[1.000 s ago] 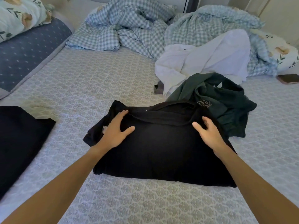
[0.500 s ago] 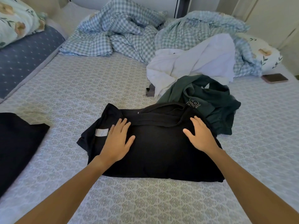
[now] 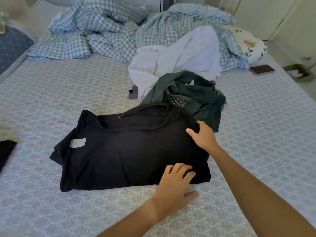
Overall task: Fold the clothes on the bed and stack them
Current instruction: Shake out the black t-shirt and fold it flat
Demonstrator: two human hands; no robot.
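A black garment [image 3: 128, 151] lies partly folded on the patterned bed sheet [image 3: 68, 93], a white label [image 3: 78, 142] showing on its left side. My left hand [image 3: 176, 183] is at its near right corner, fingers curled onto the fabric and thumb on the sheet beside it. My right hand [image 3: 203, 135] grips the far right corner, its fingers bent over the edge. A crumpled dark green garment [image 3: 191, 98] touches the black one's far right side, and a white garment [image 3: 179, 60] lies heaped behind it. Another folded black piece [image 3: 6, 151] shows at the left edge.
A rumpled blue checked duvet [image 3: 102, 36] fills the head of the bed. A phone [image 3: 262, 69] lies near the right edge, below a floral pillow [image 3: 251, 45]. A navy pillow [image 3: 12, 47] sits far left. The bed's right edge drops to the floor.
My left hand has crossed from the garment's left side to its near right corner, uncovering the white label. My right hand shifted slightly right onto the far right corner. The view swung left.
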